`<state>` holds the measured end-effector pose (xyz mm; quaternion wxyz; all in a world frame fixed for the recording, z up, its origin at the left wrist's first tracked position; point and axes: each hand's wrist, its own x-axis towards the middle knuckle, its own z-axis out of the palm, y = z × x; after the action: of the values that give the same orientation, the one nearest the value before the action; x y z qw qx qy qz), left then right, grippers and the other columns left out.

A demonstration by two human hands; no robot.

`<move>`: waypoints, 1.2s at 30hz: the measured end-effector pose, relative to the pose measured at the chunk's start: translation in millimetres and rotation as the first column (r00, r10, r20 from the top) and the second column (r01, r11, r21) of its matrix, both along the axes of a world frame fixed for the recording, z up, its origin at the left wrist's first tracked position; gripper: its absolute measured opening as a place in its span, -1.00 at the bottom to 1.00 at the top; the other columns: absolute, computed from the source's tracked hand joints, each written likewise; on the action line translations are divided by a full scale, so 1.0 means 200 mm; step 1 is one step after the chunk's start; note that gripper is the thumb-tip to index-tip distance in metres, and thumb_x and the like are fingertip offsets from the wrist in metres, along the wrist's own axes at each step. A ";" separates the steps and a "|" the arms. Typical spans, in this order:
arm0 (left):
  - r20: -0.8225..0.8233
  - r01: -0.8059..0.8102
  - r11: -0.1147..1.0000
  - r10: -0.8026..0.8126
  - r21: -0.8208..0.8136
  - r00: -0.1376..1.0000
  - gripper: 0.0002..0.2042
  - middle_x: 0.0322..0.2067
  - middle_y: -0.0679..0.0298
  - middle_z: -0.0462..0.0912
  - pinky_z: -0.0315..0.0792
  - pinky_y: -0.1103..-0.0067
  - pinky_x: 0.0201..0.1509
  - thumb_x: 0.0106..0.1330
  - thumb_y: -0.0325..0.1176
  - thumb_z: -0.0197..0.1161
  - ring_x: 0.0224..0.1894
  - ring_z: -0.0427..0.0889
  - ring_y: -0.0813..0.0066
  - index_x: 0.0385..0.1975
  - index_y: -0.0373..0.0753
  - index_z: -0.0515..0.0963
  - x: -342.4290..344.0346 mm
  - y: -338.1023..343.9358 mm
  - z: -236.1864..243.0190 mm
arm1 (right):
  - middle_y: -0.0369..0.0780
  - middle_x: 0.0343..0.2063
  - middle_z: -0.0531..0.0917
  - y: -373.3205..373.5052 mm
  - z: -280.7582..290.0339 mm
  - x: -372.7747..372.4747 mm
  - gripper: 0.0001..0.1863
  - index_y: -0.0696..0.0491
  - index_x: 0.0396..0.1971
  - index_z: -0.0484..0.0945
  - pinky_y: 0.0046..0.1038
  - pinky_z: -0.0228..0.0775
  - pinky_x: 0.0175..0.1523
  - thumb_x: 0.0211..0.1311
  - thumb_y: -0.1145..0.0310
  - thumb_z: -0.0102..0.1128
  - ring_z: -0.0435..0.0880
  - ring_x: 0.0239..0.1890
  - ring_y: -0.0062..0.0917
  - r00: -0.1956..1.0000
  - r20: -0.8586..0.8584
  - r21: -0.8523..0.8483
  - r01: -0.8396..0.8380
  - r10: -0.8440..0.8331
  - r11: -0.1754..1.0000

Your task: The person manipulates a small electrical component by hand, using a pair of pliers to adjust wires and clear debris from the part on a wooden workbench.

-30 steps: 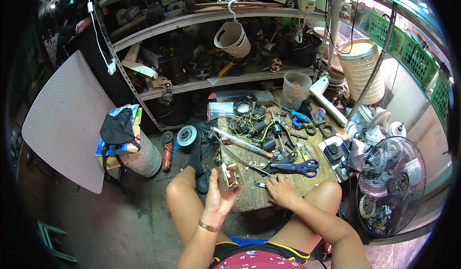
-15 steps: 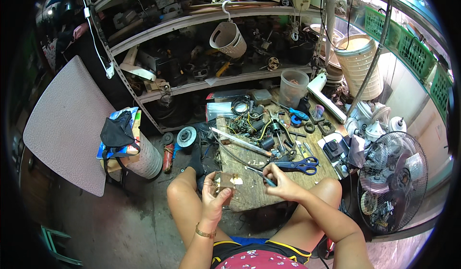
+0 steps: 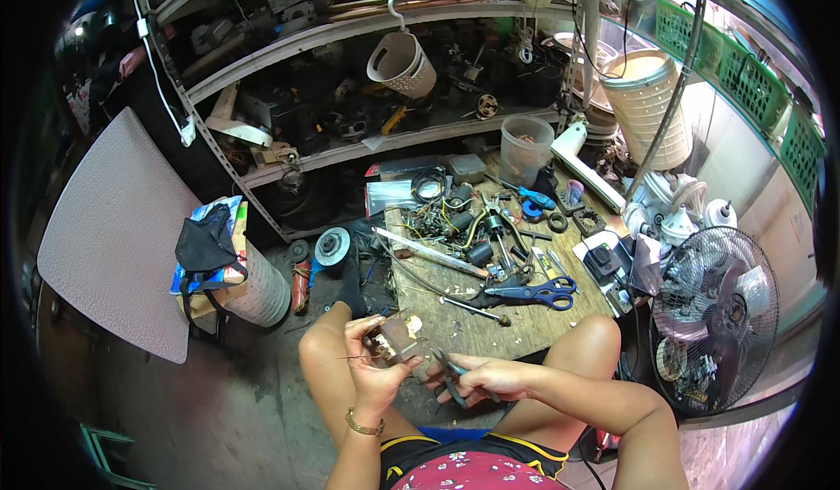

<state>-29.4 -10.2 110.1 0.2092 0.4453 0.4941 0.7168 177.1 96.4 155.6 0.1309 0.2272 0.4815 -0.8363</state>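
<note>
My left hand (image 3: 374, 359) grips a brown, blocky metal part (image 3: 395, 336) with pale, crumbly patches; it looks like a small motor or transformer core. Thin wire ends stick out beside my fingers. Close to its right, my right hand (image 3: 477, 378) holds dark-handled pliers (image 3: 451, 373), with the handles spread apart. The plier jaws point up toward the block; whether they touch it I cannot tell. Both hands are above my lap, at the near edge of the wooden bench (image 3: 429, 311). A metal rod with a dark knobbed end (image 3: 477, 311) lies on the bench beyond them.
Blue-handled scissors (image 3: 547, 293), tangled wires (image 3: 429, 227) and a clear tub (image 3: 527, 150) sit on the bench. A caged fan (image 3: 716, 319) stands at the right. An angle grinder (image 3: 331, 249) is on the floor at the left. Loaded shelves (image 3: 367, 144) rise behind.
My right hand has moved down and left from above the bench toward the block, and the pliers' spread handles now show. My left hand has shifted slightly left, tilting the block. The view has shifted slightly.
</note>
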 end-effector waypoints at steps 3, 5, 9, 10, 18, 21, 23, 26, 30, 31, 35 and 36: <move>-0.051 0.032 0.998 -0.030 0.047 0.998 -0.12 0.12 0.32 0.40 0.46 0.43 0.34 -0.17 -0.39 0.79 0.19 0.51 0.40 0.20 -0.15 0.34 -0.01 0.00 0.01 | -0.22 0.36 0.45 -0.02 0.00 -0.06 -0.25 -0.04 0.50 0.19 -0.45 0.42 0.14 0.24 0.43 0.03 0.54 0.26 -0.47 1.000 -0.003 0.069 0.027 -0.027 0.997; -0.083 0.046 0.997 -0.040 0.068 0.996 -0.12 0.09 0.30 0.39 0.46 0.43 0.32 -0.18 -0.39 0.79 0.17 0.50 0.40 0.18 -0.16 0.35 -0.01 0.00 0.03 | -0.19 0.32 0.49 -0.03 -0.03 -0.08 -0.28 -0.02 0.43 0.16 -0.15 0.41 0.06 0.23 0.33 0.07 0.51 0.26 -0.39 0.998 -0.052 0.100 0.038 -0.033 0.994; -0.219 0.042 0.997 -0.027 0.065 0.975 -0.12 0.07 0.28 0.38 0.46 0.43 0.30 -0.19 -0.37 0.80 0.16 0.50 0.39 0.17 -0.16 0.35 -0.01 -0.01 0.05 | -0.19 0.01 0.60 -0.08 -0.03 -0.13 -0.47 0.04 0.22 0.31 -0.40 0.42 -0.20 0.21 0.41 0.07 0.59 -0.09 -0.51 0.984 -0.087 0.108 0.162 -0.153 0.981; -0.296 0.035 0.997 -0.013 0.066 0.955 -0.11 0.08 0.29 0.39 0.45 0.42 0.31 -0.20 -0.36 0.81 0.16 0.50 0.37 0.18 -0.15 0.35 -0.02 -0.02 0.05 | -0.21 -0.08 0.59 -0.09 -0.05 -0.14 -0.53 0.05 0.15 0.35 -0.45 0.39 -0.25 0.20 0.43 0.07 0.58 -0.18 -0.54 0.974 -0.123 0.089 0.200 -0.188 0.976; 0.458 -0.013 0.989 -0.057 0.148 0.887 -0.17 0.23 0.22 0.47 0.56 0.23 0.31 0.06 -0.34 0.69 0.22 0.55 0.29 0.29 -0.09 0.25 0.14 0.07 0.18 | -0.28 -0.38 0.41 -0.15 -0.04 -0.10 -0.65 -0.01 -0.13 0.35 -0.43 0.30 -0.25 0.05 0.61 0.05 0.33 -0.42 -0.53 0.561 -0.329 -0.639 0.461 -0.760 0.617; 0.587 0.002 0.982 -0.115 0.191 0.802 -0.23 0.25 0.20 0.48 0.60 0.14 0.26 0.18 -0.34 0.61 0.24 0.56 0.25 0.31 -0.07 0.22 0.06 0.08 0.13 | -0.15 -0.14 0.56 -0.16 -0.15 -0.04 -0.59 0.02 0.02 0.37 -0.26 0.47 0.05 0.14 0.61 0.05 0.58 -0.16 -0.32 0.599 -0.358 -0.625 0.416 -0.716 0.660; 0.531 -0.002 0.986 -0.088 0.167 0.843 -0.24 0.24 0.21 0.48 0.59 0.14 0.28 0.20 -0.31 0.60 0.23 0.57 0.26 0.32 -0.06 0.21 0.01 0.06 0.12 | -0.07 0.09 0.60 -0.13 -0.17 -0.02 -0.50 0.09 0.19 0.35 -0.17 0.47 0.26 0.20 0.56 0.06 0.65 0.06 -0.20 0.780 -0.278 -0.324 0.473 -0.561 0.819; 0.444 -0.014 0.990 -0.049 0.138 0.895 -0.24 0.24 0.20 0.48 0.58 0.14 0.30 0.21 -0.29 0.60 0.22 0.58 0.28 0.32 -0.07 0.21 -0.05 0.09 0.06 | -0.02 0.02 0.64 0.06 -0.41 0.04 -0.55 0.18 0.11 0.41 -0.15 0.50 0.16 0.16 0.53 0.07 0.62 0.07 -0.18 0.966 -0.162 0.285 0.243 -0.203 0.927; 0.480 0.037 0.997 -0.065 0.067 0.875 -0.29 0.17 0.19 0.54 0.59 0.38 0.19 0.25 -0.26 0.57 0.13 0.62 0.36 0.29 -0.16 0.24 -0.09 0.12 0.07 | 0.07 0.00 0.64 0.21 -0.43 0.02 -0.57 0.22 0.15 0.45 -0.17 0.49 0.15 0.30 0.41 0.12 0.63 0.07 -0.02 0.961 0.247 0.969 -0.247 -0.122 0.017; 0.467 0.036 0.996 -0.070 0.082 0.881 -0.31 0.14 0.21 0.56 0.56 0.49 0.14 0.26 -0.26 0.57 0.08 0.63 0.42 0.28 -0.17 0.26 -0.08 0.13 0.06 | 0.09 0.00 0.64 0.25 -0.41 0.01 -0.61 0.21 0.12 0.49 -0.14 0.48 0.14 0.33 0.39 0.14 0.63 0.05 0.00 0.979 0.154 0.987 -0.159 -0.137 -0.025; 0.500 0.070 0.997 -0.051 -0.021 0.865 -0.30 0.05 0.29 0.53 0.49 0.51 0.22 0.21 -0.33 0.60 0.08 0.57 0.49 0.25 -0.21 0.27 -0.01 0.11 0.04 | 0.10 -0.12 0.68 0.33 -0.06 -0.15 -0.68 0.18 -0.03 0.58 -0.13 0.47 0.06 0.43 0.23 0.18 0.66 -0.02 -0.07 0.844 -0.488 0.856 0.513 -0.224 0.066; 0.463 0.060 0.997 -0.036 -0.038 0.885 -0.31 0.05 0.28 0.52 0.48 0.51 0.22 0.22 -0.33 0.59 0.08 0.57 0.50 0.25 -0.21 0.26 0.01 0.10 0.03 | 0.10 -0.17 0.68 0.29 0.00 -0.21 -0.67 0.18 -0.06 0.59 -0.14 0.48 0.04 0.45 0.19 0.19 0.68 -0.07 -0.07 0.841 -0.506 0.828 0.536 -0.193 0.165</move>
<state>-28.0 10.5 115.3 0.3499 0.2685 0.4371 0.7839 134.3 155.2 155.5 -0.3100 0.2460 0.8251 -0.4032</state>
